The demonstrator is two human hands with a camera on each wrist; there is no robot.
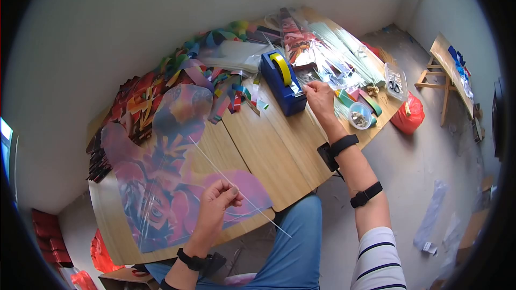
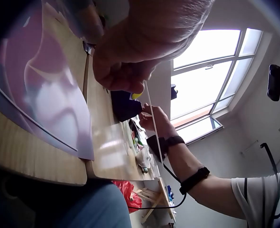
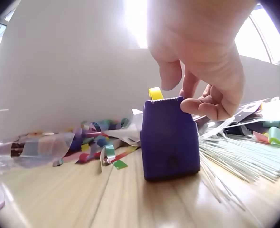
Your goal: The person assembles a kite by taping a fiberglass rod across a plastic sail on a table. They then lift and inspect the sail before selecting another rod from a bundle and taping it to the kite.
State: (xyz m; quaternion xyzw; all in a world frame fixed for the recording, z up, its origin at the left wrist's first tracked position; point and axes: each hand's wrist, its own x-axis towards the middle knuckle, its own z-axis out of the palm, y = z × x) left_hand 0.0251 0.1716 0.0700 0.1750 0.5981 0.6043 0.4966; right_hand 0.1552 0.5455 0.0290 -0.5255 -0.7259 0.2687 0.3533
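Note:
My left hand pinches a thin white rod between thumb and fingers. The rod slants over a large pink and purple printed sheet, spread at the table's left. My right hand is at the cutter end of a blue tape dispenser holding a yellow-cored roll. In the right wrist view its curled fingertips are right at the top corner of the dispenser, beside the toothed edge, with the thumb hanging near them. I cannot tell whether tape is between those fingers.
Colourful ribbons and folded printed pieces lie along the wall side. Behind the dispenser are pale thin sticks. A small round tub and a clear box with scissors stand near the right edge.

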